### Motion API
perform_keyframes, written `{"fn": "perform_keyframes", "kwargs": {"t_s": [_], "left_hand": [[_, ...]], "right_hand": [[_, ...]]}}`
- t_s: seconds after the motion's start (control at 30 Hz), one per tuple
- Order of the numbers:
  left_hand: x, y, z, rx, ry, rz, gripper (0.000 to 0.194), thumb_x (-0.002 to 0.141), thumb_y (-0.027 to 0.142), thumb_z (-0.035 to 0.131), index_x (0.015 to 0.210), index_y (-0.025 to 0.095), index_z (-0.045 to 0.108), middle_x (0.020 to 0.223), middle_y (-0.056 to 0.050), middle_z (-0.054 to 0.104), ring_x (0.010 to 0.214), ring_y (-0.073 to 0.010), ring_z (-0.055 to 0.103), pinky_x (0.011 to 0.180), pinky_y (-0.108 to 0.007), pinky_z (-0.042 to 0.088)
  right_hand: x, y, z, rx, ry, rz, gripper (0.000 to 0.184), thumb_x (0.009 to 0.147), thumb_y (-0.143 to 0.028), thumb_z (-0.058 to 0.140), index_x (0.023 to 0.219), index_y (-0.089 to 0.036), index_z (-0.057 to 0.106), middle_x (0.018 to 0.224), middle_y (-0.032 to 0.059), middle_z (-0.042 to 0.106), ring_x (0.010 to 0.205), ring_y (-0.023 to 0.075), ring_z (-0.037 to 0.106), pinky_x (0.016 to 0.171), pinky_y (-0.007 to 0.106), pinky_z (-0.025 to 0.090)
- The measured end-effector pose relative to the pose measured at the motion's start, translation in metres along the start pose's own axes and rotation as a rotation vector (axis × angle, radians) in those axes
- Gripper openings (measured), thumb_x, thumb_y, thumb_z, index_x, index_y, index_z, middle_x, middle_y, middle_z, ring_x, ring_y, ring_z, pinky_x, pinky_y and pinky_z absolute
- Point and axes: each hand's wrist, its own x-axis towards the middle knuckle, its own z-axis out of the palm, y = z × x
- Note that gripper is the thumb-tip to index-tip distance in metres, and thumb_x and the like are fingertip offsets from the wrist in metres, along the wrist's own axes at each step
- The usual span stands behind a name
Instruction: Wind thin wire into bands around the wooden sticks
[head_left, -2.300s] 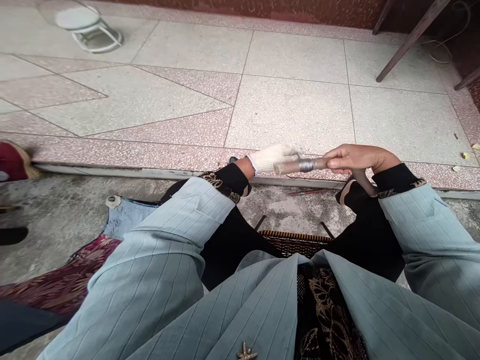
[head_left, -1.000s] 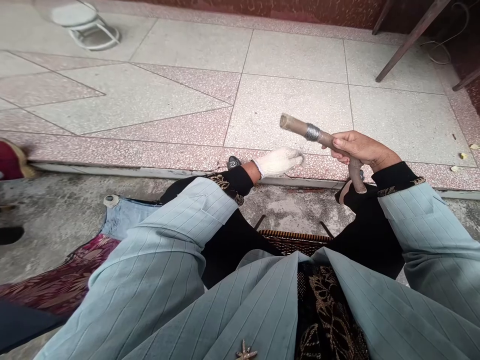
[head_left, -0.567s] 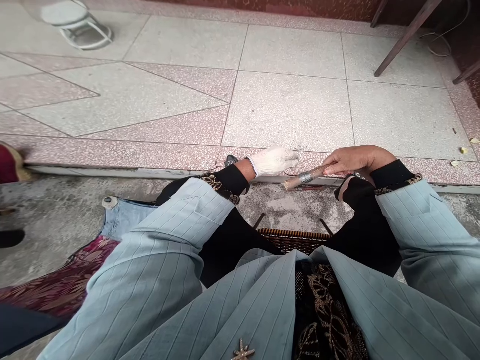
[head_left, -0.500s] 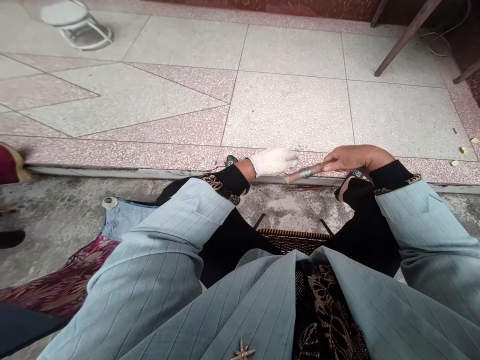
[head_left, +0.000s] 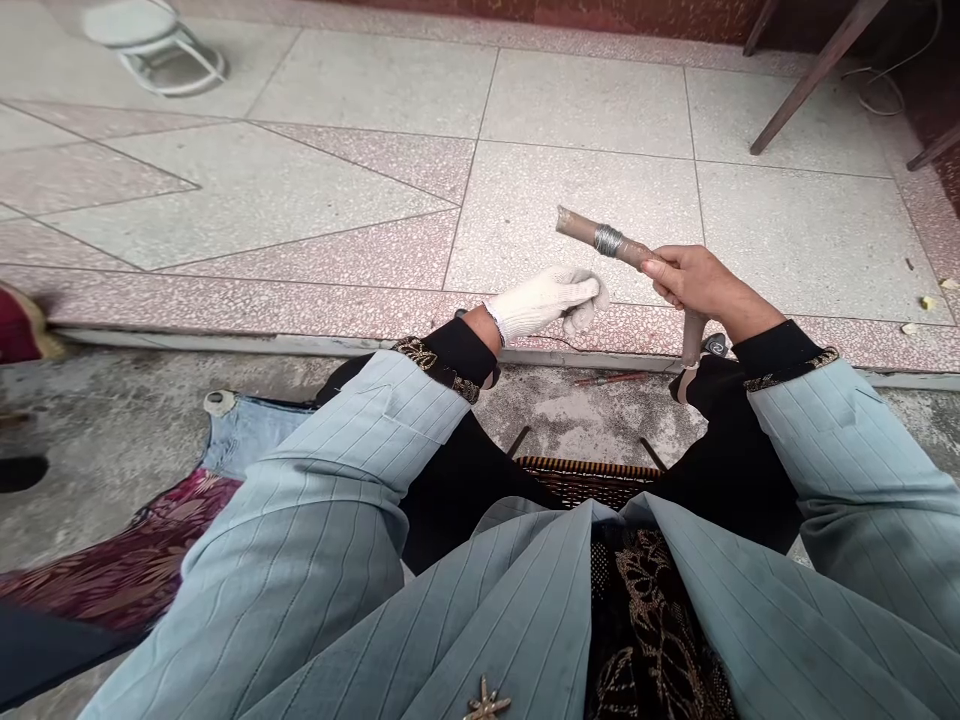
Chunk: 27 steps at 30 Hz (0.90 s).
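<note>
My right hand (head_left: 686,280) grips a brown pipe-like piece (head_left: 637,252) with an angled lower leg. Its long end points up to the left, and a band of silvery wire (head_left: 608,240) is wound round it. To the left, my left hand (head_left: 551,300) wears a white knitted glove, its fingers curled together. What they hold, if anything, is hidden. A thin dark strand (head_left: 555,342) shows just under the glove; whether it is held I cannot tell. The glove is apart from the pipe-like piece.
A thin reddish rod (head_left: 611,379) lies on the concrete between my feet, below the tiled step (head_left: 345,340). A white stool (head_left: 169,55) stands far left, brown furniture legs (head_left: 814,75) far right. Another person's shoe (head_left: 19,325) shows at the left edge.
My right hand has raised the pipe-like piece and turned it, so its wire-wound end now points up and left, away from the glove. The left hand has risen slightly with fingers curled.
</note>
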Motion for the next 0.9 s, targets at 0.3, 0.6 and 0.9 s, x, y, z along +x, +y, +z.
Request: {"fn": "perform_keyframes", "kwargs": {"t_s": [0.3, 0.6, 0.9], "left_hand": [[0.0, 0.025, -0.005, -0.058, 0.003, 0.111, 0.041, 0.092, 0.052, 0.059, 0.089, 0.011, 0.063, 0.059, -0.002, 0.058, 0.051, -0.0079, 0.053, 0.051, -0.021, 0.043], [0.006, 0.044, -0.019, 0.203, -0.289, 0.093, 0.026, 0.09, 0.039, 0.064, 0.09, 0.012, 0.067, 0.068, -0.003, 0.061, 0.05, -0.0068, 0.047, 0.047, -0.021, 0.037], [0.02, 0.028, -0.008, 0.468, -0.47, -0.014, 0.03, 0.089, 0.045, 0.059, 0.076, 0.018, 0.061, 0.056, 0.001, 0.049, 0.048, -0.0096, 0.043, 0.048, -0.024, 0.035]], "right_hand": [[-0.012, -0.027, -0.008, 0.532, -0.162, -0.058, 0.046, 0.086, -0.064, 0.062, 0.096, -0.019, 0.06, 0.063, -0.0016, 0.046, 0.047, 0.0082, 0.037, 0.04, 0.024, 0.032], [-0.035, -0.018, -0.031, 0.357, -0.559, -0.25, 0.042, 0.091, -0.058, 0.059, 0.098, -0.017, 0.063, 0.064, -0.0027, 0.049, 0.051, 0.008, 0.041, 0.048, 0.023, 0.037], [-0.051, -0.004, -0.041, -0.2, -0.765, -0.082, 0.048, 0.088, -0.059, 0.058, 0.114, -0.021, 0.072, 0.074, 0.0002, 0.061, 0.063, 0.0127, 0.05, 0.059, 0.026, 0.038]]}}
